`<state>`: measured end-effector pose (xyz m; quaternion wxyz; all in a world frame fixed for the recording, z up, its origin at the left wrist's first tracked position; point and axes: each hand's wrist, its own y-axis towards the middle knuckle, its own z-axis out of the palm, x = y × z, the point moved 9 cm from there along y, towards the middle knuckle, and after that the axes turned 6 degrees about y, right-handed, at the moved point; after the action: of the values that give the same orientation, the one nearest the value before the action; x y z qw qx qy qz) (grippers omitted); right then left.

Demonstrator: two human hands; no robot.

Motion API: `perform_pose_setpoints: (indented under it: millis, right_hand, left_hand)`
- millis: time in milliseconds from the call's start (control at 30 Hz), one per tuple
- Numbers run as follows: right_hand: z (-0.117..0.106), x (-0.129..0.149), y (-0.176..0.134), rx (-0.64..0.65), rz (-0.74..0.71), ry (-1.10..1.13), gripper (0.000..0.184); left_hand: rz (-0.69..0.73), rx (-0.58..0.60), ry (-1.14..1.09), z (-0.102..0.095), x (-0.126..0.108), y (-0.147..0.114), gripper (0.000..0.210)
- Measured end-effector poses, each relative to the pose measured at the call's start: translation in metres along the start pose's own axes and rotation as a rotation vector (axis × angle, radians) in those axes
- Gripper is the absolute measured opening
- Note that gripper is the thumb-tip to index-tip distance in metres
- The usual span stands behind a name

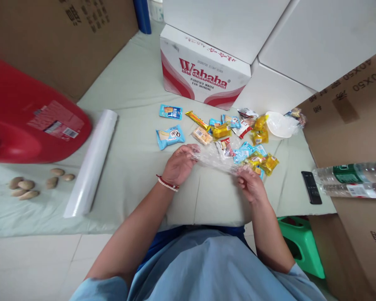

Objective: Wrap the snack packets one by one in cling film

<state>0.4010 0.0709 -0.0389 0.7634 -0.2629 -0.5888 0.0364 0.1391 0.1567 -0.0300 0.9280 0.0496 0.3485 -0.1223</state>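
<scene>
A clear plastic bag [215, 161] is stretched between my two hands, just above the table. My left hand [182, 164], with a beaded bracelet at the wrist, pinches its left end. At the other end, the fingers of my right hand [249, 182] are closed on the plastic. Beyond and beside the bag lie several wrapped snacks: a blue packet [170, 136], a smaller blue packet [171, 111], a long yellow packet [197, 120], a clear-wrapped biscuit pack [202, 136], a red-and-white packet [242, 128] and yellow packets [271, 164].
A white plastic roll [90, 167], potato-like lumps [26, 184] and a red jug [34, 117] are on the left. A Wahaha carton [203, 73] stands at the back. Bottles [347, 173], a black phone-like device [311, 188] and a white bowl [279, 125] are on the right.
</scene>
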Motion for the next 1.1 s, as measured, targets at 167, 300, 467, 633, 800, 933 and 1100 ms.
perform_pose_setpoints:
  millis: [167, 300, 467, 633, 800, 933, 1100]
  right_hand:
    - [-0.018, 0.028, -0.013, -0.103, -0.415, -0.729, 0.054]
    - [0.019, 0.070, -0.037, -0.125, -0.922, -1.118, 0.074]
    - [0.093, 0.079, -0.036, 0.225, -1.098, -1.382, 0.051]
    - [0.096, 0.088, -0.025, 0.501, -0.894, -1.048, 0.010]
    - [0.020, 0.068, -0.003, 0.288, -0.285, -0.384, 0.035]
    - [-0.005, 0.033, -0.004, 0.194, -0.023, -0.255, 0.046]
    - [0.006, 0.030, 0.000, 0.220, -0.109, -0.384, 0.044]
  left_hand:
    - [0.012, -0.078, -0.020, -0.007, -0.009, 0.001, 0.005]
    - [0.000, -0.021, 0.078, 0.000, -0.007, -0.002, 0.010]
    - [-0.051, 0.106, 0.141, 0.009, 0.004, -0.006, 0.015]
    - [0.011, 0.068, 0.147, 0.001, -0.006, -0.005, 0.027]
    - [0.077, -0.012, 0.152, -0.004, -0.024, -0.003, 0.037]
    - [0.089, -0.027, 0.268, -0.006, -0.036, -0.014, 0.039]
    - [0.067, -0.133, 0.629, -0.043, -0.059, -0.047, 0.029]
